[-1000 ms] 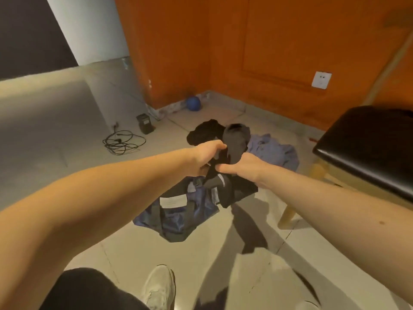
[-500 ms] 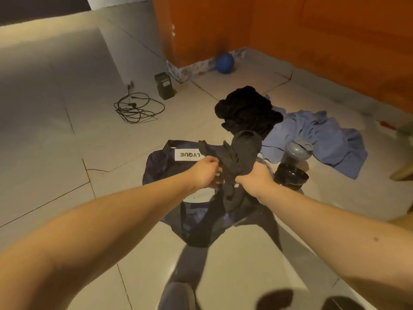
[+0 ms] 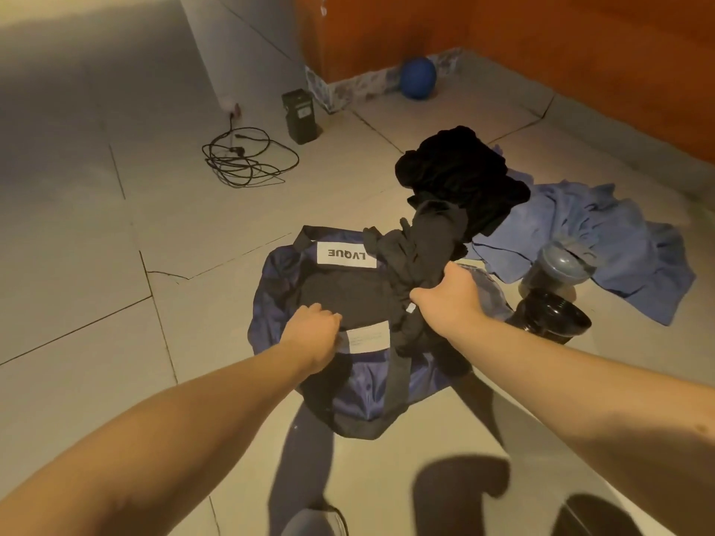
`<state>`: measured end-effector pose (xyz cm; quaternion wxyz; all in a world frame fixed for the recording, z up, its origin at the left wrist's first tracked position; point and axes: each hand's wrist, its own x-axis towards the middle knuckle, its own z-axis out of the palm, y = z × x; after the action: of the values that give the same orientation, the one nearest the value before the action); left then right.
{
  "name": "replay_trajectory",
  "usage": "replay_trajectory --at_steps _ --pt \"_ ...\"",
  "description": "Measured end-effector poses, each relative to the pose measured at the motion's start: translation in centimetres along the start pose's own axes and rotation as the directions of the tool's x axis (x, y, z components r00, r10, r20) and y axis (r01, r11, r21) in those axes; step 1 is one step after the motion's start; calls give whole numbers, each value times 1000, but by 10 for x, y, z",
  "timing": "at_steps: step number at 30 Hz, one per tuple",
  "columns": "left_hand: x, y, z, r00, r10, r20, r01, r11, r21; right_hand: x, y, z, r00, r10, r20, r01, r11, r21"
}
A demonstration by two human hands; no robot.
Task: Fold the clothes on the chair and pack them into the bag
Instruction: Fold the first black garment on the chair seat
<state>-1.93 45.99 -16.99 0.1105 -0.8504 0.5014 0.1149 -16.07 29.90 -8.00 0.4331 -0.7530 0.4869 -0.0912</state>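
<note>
The right hand grips a bunched dark grey garment over the open dark blue cloth bag — not in yet. The left hand curls round the bag's rim. A black clothes heap and a crumpled blue shirt wait on the floor.

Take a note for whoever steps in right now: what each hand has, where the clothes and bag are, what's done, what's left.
Left hand grips the near rim of the navy bag, open on the floor.
Right hand grips a bunched dark garment over the bag's opening.
Black garment and blue garment lie unfolded on the floor beyond.
Done: cannot tell what's inside.
Left: pack this one, then fold and pack those two.
</note>
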Motion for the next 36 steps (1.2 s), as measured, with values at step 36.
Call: replay_trajectory --at_steps 36 --pt "-113 -23 22 789 472 -393 -575 793 -202 -49 34 113 856 -35 516 92 992 -85"
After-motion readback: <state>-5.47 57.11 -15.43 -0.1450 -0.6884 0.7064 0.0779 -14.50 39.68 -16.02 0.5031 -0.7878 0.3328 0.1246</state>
